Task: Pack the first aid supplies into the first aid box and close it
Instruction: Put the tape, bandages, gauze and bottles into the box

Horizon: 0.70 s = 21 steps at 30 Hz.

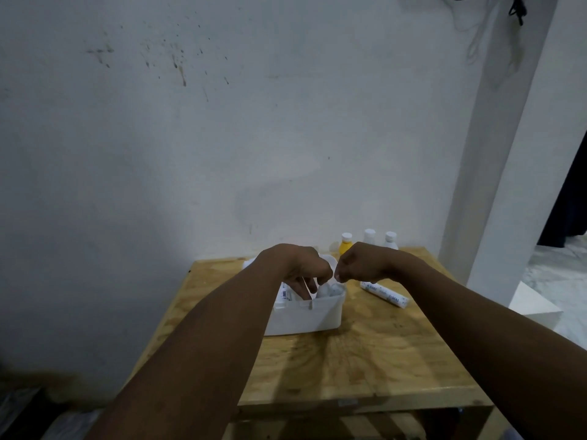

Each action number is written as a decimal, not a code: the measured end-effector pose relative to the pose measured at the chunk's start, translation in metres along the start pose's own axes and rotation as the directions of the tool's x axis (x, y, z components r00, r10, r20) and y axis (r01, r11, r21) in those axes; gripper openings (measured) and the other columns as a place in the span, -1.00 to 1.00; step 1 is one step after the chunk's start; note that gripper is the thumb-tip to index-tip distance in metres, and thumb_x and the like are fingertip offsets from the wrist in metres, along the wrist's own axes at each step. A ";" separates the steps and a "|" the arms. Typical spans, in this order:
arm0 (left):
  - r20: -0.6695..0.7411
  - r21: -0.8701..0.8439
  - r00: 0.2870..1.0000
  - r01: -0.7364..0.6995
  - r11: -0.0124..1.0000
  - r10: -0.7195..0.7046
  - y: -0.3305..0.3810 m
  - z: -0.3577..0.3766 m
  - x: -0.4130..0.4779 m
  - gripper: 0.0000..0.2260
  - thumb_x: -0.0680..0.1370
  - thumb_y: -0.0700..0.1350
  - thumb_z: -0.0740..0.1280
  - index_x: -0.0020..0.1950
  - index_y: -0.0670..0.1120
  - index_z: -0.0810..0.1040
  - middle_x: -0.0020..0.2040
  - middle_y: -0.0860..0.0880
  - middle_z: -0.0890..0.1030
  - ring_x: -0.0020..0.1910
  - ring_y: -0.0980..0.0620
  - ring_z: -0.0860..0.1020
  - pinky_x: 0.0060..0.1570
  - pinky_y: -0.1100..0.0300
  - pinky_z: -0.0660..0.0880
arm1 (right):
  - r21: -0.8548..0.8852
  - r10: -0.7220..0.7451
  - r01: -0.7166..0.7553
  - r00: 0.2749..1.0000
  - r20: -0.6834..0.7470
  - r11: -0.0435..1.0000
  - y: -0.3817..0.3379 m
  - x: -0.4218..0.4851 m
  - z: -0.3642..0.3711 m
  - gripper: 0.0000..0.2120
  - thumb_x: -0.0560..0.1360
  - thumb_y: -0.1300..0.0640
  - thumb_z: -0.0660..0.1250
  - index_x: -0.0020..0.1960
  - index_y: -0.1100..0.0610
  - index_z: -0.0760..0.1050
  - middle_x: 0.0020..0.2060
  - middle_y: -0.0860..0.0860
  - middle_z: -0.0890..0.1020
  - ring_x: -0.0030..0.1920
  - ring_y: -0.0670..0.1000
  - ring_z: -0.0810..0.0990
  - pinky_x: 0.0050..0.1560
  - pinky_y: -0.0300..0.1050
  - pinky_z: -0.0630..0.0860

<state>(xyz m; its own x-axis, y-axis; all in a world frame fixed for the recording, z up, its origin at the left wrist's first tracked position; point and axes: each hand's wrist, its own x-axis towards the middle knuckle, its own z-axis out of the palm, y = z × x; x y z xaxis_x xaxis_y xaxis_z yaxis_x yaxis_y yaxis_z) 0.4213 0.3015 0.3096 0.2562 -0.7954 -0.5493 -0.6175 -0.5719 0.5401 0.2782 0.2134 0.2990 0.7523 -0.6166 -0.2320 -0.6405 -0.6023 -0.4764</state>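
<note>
The white first aid box (pixel 306 315) stands open in the middle of the wooden table (pixel 365 360). My left hand (pixel 300 268) hangs over the box with its fingers spread and pointing down among the white wrapped items inside (pixel 332 290). My right hand (pixel 360 265) hovers at the box's far right corner, its fingers curled in and its fingertips close to the left thumb. I cannot make out anything between its fingers. A white wrapped bandage roll (pixel 386 294) lies on the table to the right of the box.
A yellow bottle (pixel 345 246) and two white bottles (pixel 369 237) (pixel 391 240) stand at the table's back edge against the wall. A white rounded part (pixel 330 261), maybe the lid, shows behind the box. A white pillar (pixel 495 185) rises on the right.
</note>
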 end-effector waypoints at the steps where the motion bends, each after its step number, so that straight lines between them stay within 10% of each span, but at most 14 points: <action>1: -0.012 -0.027 1.000 0.005 1.000 -0.005 -0.001 -0.001 0.000 -0.64 0.59 -0.21 0.31 0.35 -0.33 0.45 0.16 -0.25 0.63 0.03 -0.18 0.69 -0.06 0.10 0.68 | 0.017 -0.007 0.007 1.000 -0.023 1.000 0.000 0.001 0.000 -0.82 0.36 -0.05 0.38 -0.10 -0.04 0.70 -0.03 0.01 0.71 0.00 0.18 0.68 -0.05 0.02 0.67; 8: -0.115 -0.008 0.990 -0.082 0.997 0.081 0.004 -0.006 -0.006 -0.70 0.55 -0.21 0.31 0.25 -0.29 0.53 0.13 -0.21 0.64 0.04 -0.18 0.71 0.07 0.02 0.65 | 0.052 -0.006 0.015 0.987 -0.161 0.999 0.002 -0.009 -0.009 -0.84 0.48 0.15 0.38 0.01 0.12 0.68 -0.04 0.02 0.69 -0.19 0.00 0.60 -0.33 -0.19 0.53; 12: -0.181 0.084 0.968 -0.162 0.983 0.174 0.017 -0.008 -0.011 -0.74 0.56 -0.21 0.31 0.20 -0.28 0.59 0.10 -0.19 0.64 0.02 -0.17 0.71 0.05 0.01 0.66 | 0.076 0.013 0.006 0.969 -0.246 0.997 0.008 -0.012 -0.018 -0.87 0.43 0.14 0.37 -0.09 0.09 0.69 -0.08 0.04 0.72 -0.05 0.09 0.68 -0.04 0.04 0.67; 17: -0.289 0.226 0.907 -0.246 0.943 0.306 0.040 -0.008 0.001 -0.75 0.54 -0.16 0.32 0.16 -0.24 0.64 0.07 -0.20 0.68 0.00 -0.13 0.71 0.01 0.04 0.67 | 0.085 0.055 -0.032 0.953 -0.296 0.996 0.023 -0.019 -0.029 -0.86 0.47 0.14 0.37 -0.03 0.15 0.67 -0.08 0.08 0.70 -0.19 0.03 0.63 -0.32 -0.17 0.52; 21: -0.397 0.376 0.828 -0.248 0.893 0.397 0.050 -0.007 0.029 -0.77 0.49 -0.12 0.36 0.06 -0.22 0.65 -0.01 -0.15 0.61 -0.11 -0.12 0.62 -0.09 0.06 0.63 | 0.050 0.086 -0.074 0.950 -0.301 0.996 0.042 -0.014 -0.029 -0.81 0.46 0.14 0.35 -0.03 0.22 0.66 -0.07 0.13 0.70 -0.05 0.11 0.66 -0.15 -0.10 0.59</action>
<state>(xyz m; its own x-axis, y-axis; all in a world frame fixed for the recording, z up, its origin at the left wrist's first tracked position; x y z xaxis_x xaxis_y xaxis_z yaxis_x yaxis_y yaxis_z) 0.4034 0.2486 0.3253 0.2617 -0.9651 0.0128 -0.8947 -0.2376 0.3783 0.2366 0.1820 0.3068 0.6133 -0.7898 -0.0058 -0.6857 -0.5288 -0.5001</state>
